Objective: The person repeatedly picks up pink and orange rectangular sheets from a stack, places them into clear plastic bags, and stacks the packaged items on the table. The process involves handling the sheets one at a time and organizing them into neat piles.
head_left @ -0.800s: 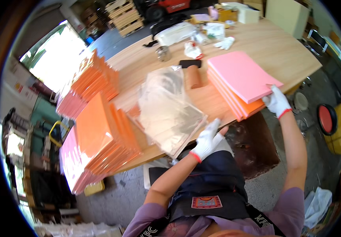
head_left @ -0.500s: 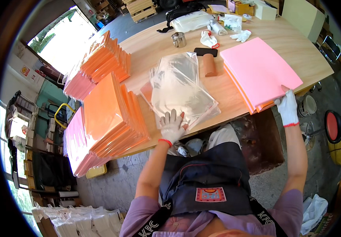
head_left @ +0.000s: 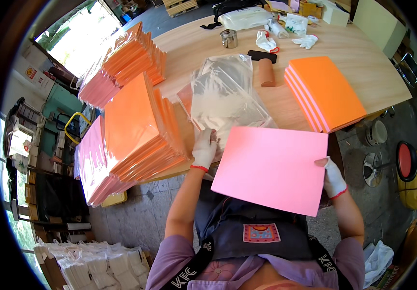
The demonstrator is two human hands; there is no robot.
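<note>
My right hand (head_left: 333, 178), in a white glove with bare thumb tip, grips the right edge of a pink sheet stack (head_left: 272, 169), thumb on top and fingers underneath. The pink stack is held over my lap at the table's near edge. My left hand (head_left: 204, 149), also gloved, has its fingers bent together at the near left edge of the clear plastic bags (head_left: 228, 92), closed on the bag edge. The bags lie in a loose pile on the table. To the right stands a pile of alternating orange and pink stacks (head_left: 327, 92), orange on top.
Bagged orange stacks (head_left: 133, 128) and bagged pink ones (head_left: 95, 166) rise at the left, with another bagged pile (head_left: 133, 55) behind. A brown cylinder (head_left: 266, 72), black phone (head_left: 261, 56), metal cup (head_left: 229, 38) and spare gloves (head_left: 306, 41) lie farther back.
The pink stack has come off the right pile, leaving orange on top, and moved left and toward me in my right hand. My left hand's spread fingers have bent together at the bag edge.
</note>
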